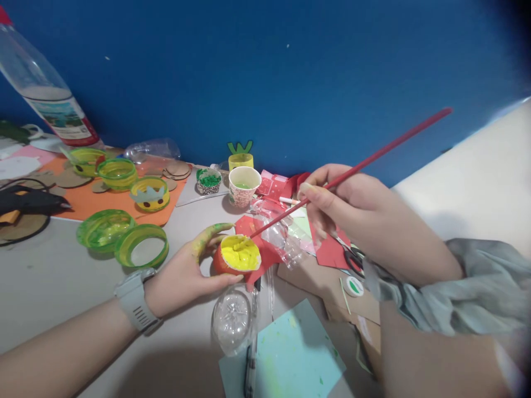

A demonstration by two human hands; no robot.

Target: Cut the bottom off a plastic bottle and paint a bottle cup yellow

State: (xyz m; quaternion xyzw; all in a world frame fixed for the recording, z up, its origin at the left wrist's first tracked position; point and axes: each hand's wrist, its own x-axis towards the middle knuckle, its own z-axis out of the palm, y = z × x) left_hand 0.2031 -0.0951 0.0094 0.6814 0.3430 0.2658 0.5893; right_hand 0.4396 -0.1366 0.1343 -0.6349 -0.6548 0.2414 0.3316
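My left hand [197,265], smudged with green and yellow paint, is wrapped round a small red paper cup of yellow paint [240,254]. In my right hand [336,204] is a long red paintbrush [381,152], pinched between thumb and fingers. Its lower end dips into the yellow paint, so the bristles are hidden. Just below the cup lies a clear plastic bottle bottom [232,318]. Behind it stand a paper cup of greenish water [244,185] and a small cup of green paint [208,181].
Green-painted plastic rings [141,246] and yellow-green cups [150,194] sit at left, near a black glue gun [33,200] and a tall bottle [50,94]. Scissors [354,260], red paper, cardboard and a light blue sheet [296,354] lie at right. A blue wall rises behind.
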